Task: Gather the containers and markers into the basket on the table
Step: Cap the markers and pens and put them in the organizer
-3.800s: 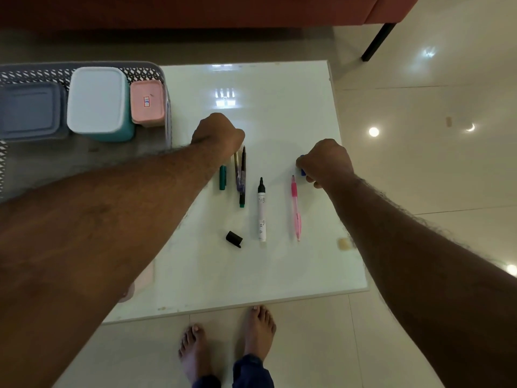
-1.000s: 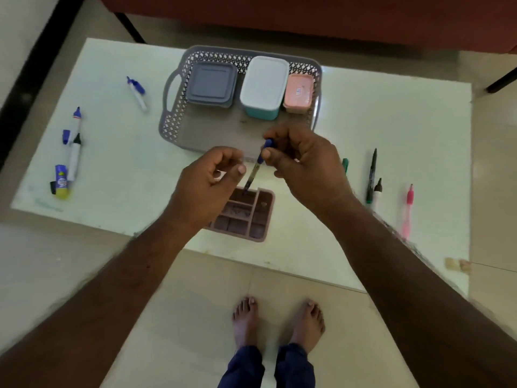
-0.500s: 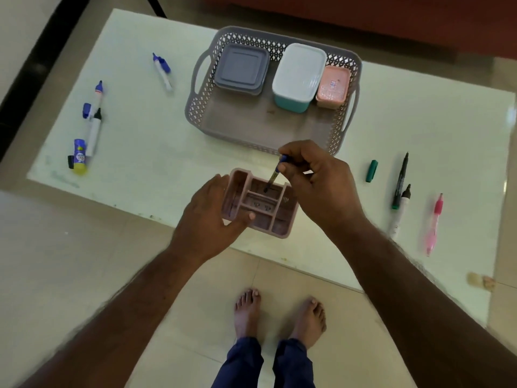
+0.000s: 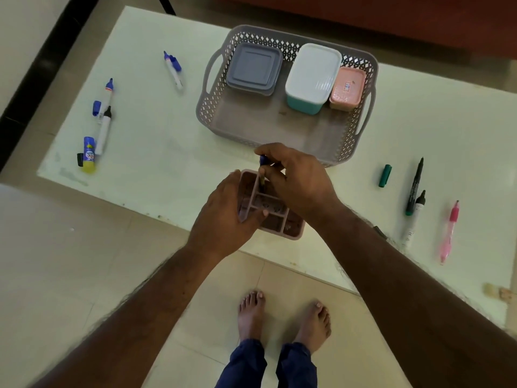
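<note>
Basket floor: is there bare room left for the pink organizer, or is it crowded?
The basket has its near half bare, in front of the grey box, white box and pink box lined along the far wall. The organizer, held by the left hand, should probably fit there. The right hand blocks the near rim.

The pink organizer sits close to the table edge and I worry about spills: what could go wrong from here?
The organizer lies at the near table edge, steadied by the left hand; a hard push could tip it off. The right hand hides most of the pen, so it might miss its slot. The loose green cap could get left behind.
</note>
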